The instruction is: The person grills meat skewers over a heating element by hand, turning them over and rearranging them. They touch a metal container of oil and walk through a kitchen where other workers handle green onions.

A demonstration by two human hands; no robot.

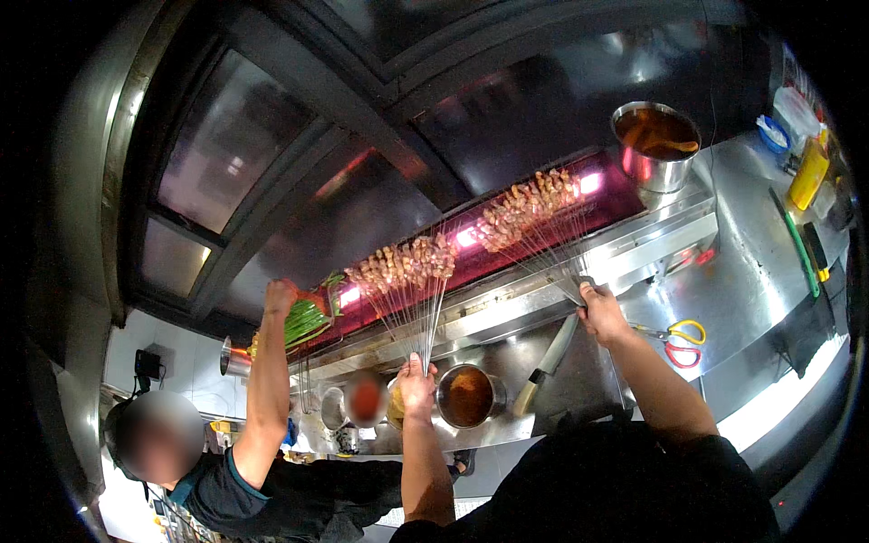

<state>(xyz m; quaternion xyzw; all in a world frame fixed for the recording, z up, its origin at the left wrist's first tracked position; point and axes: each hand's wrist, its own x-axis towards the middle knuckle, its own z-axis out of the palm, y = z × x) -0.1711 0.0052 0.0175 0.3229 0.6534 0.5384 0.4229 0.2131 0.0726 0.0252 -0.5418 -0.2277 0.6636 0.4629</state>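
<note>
My left hand grips the gathered ends of a bundle of thin metal skewers, whose meat chunks lie over the glowing grill. To the right, my right hand is closed on the ends of a second skewer bundle. Its meat rests farther along the same grill. Both fans of skewers spread from my fists across the grill's metal front ledge. Just below my left hand's right side stands a metal pot of reddish-brown spice powder.
A co-worker's hand is over green vegetables at the grill's left end. A knife lies between my arms, scissors beside my right forearm. A steel pot of dark sauce stands at the grill's right end.
</note>
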